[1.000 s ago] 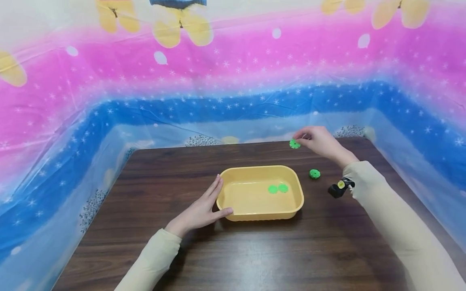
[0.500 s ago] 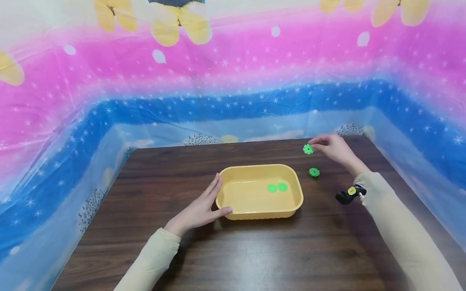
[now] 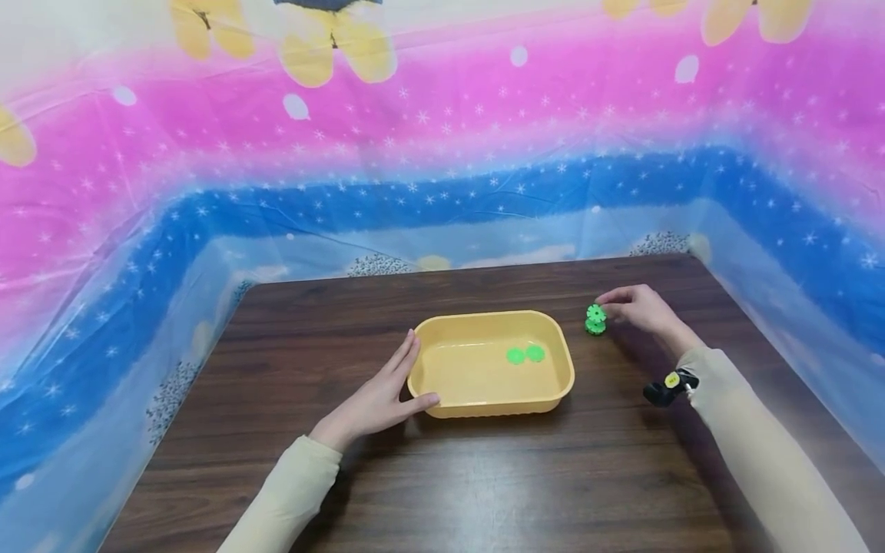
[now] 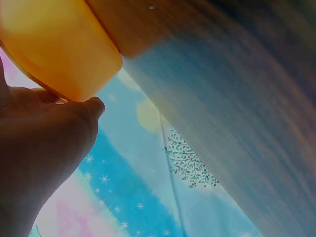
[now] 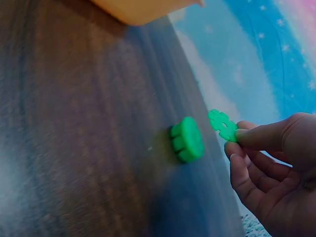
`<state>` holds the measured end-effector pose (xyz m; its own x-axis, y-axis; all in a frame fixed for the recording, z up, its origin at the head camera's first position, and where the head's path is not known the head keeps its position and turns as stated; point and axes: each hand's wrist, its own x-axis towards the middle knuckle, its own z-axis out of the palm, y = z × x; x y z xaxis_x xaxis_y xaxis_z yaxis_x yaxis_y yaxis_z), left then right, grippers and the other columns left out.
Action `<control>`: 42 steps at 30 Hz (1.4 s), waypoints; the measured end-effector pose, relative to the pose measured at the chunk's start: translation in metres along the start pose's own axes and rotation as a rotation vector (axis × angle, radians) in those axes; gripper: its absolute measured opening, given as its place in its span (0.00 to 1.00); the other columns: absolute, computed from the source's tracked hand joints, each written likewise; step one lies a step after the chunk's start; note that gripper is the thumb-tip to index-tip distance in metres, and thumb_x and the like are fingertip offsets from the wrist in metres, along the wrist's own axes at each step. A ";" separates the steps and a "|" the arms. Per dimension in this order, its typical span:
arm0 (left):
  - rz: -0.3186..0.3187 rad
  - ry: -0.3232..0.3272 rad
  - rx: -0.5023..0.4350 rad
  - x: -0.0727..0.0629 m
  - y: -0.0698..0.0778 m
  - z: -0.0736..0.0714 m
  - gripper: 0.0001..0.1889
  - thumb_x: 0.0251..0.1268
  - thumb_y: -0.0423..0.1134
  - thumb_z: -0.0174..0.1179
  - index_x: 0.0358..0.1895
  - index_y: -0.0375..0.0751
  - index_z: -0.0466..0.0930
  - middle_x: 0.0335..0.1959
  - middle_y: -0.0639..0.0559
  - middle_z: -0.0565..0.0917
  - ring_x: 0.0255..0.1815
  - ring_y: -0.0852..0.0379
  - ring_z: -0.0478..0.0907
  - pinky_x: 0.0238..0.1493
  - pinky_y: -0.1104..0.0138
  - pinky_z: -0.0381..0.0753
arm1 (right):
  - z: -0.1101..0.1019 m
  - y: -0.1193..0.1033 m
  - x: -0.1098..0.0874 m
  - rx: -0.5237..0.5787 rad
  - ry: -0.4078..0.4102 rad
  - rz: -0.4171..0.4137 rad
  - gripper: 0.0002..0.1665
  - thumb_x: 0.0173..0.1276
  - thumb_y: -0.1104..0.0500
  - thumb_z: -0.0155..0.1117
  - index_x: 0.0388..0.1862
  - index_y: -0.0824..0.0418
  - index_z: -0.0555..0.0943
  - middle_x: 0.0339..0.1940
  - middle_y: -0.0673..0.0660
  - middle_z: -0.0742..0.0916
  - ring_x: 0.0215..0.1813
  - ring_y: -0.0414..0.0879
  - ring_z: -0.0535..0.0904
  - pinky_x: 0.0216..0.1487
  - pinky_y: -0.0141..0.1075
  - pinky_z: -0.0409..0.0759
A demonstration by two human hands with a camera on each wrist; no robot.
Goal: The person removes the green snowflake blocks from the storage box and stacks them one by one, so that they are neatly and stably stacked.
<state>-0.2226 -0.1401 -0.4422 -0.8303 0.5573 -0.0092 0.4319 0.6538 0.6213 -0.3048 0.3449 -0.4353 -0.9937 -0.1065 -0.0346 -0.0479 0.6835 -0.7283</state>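
Observation:
My right hand pinches a green notched plastic disc between thumb and fingertips. Below that disc, a short stack of similar green discs sits on the table. In the right wrist view the held disc is tilted and stands apart from the stack. My left hand rests against the left front corner of a yellow tray, with fingers straight along the side and thumb at the front rim. Two green discs lie side by side inside the tray, toward its right.
The dark wooden table has its back edge close behind the stack. A patterned cloth surrounds the table at the back and sides. A black wrist camera hangs under the right wrist, above the tabletop.
My right hand, pinching the disc, has moved right and then down toward the stack, from above the table's back edge. The left hand and the tray have stayed in place.

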 end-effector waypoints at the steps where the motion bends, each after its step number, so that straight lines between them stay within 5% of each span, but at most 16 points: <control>1: -0.001 0.002 0.001 0.000 0.000 0.000 0.55 0.66 0.70 0.57 0.83 0.47 0.35 0.84 0.55 0.33 0.82 0.51 0.42 0.74 0.49 0.58 | 0.002 0.003 0.000 -0.006 0.001 0.001 0.19 0.79 0.58 0.57 0.60 0.68 0.81 0.53 0.68 0.85 0.47 0.56 0.84 0.49 0.49 0.82; 18: 0.011 0.011 0.011 0.000 0.002 0.000 0.55 0.67 0.68 0.58 0.83 0.46 0.35 0.84 0.50 0.33 0.82 0.50 0.39 0.75 0.47 0.56 | 0.006 0.018 0.002 0.053 -0.019 -0.005 0.20 0.79 0.57 0.58 0.60 0.70 0.81 0.53 0.68 0.85 0.46 0.54 0.83 0.45 0.41 0.83; 31: -0.012 0.003 0.004 -0.001 0.002 -0.001 0.55 0.65 0.71 0.57 0.83 0.49 0.35 0.83 0.58 0.32 0.82 0.53 0.39 0.75 0.49 0.56 | 0.005 0.022 -0.001 0.050 -0.022 0.003 0.21 0.79 0.56 0.59 0.60 0.71 0.81 0.53 0.69 0.85 0.45 0.52 0.84 0.45 0.39 0.83; 35: -0.009 0.000 0.004 0.000 0.002 -0.001 0.55 0.65 0.71 0.56 0.83 0.49 0.35 0.83 0.58 0.31 0.82 0.53 0.39 0.75 0.48 0.56 | 0.005 0.019 -0.005 -0.010 -0.032 0.001 0.24 0.78 0.54 0.60 0.63 0.70 0.79 0.52 0.68 0.85 0.42 0.52 0.83 0.42 0.40 0.82; 42: 0.002 0.001 0.006 0.000 0.001 -0.001 0.55 0.66 0.70 0.56 0.83 0.49 0.35 0.84 0.53 0.34 0.82 0.52 0.40 0.74 0.47 0.57 | 0.008 0.003 -0.007 -0.271 -0.115 -0.110 0.42 0.65 0.52 0.73 0.68 0.76 0.70 0.57 0.73 0.81 0.55 0.64 0.79 0.53 0.56 0.78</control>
<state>-0.2221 -0.1398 -0.4408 -0.8300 0.5577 -0.0070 0.4355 0.6559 0.6165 -0.2967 0.3415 -0.4426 -0.9639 -0.2608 -0.0538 -0.1953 0.8295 -0.5232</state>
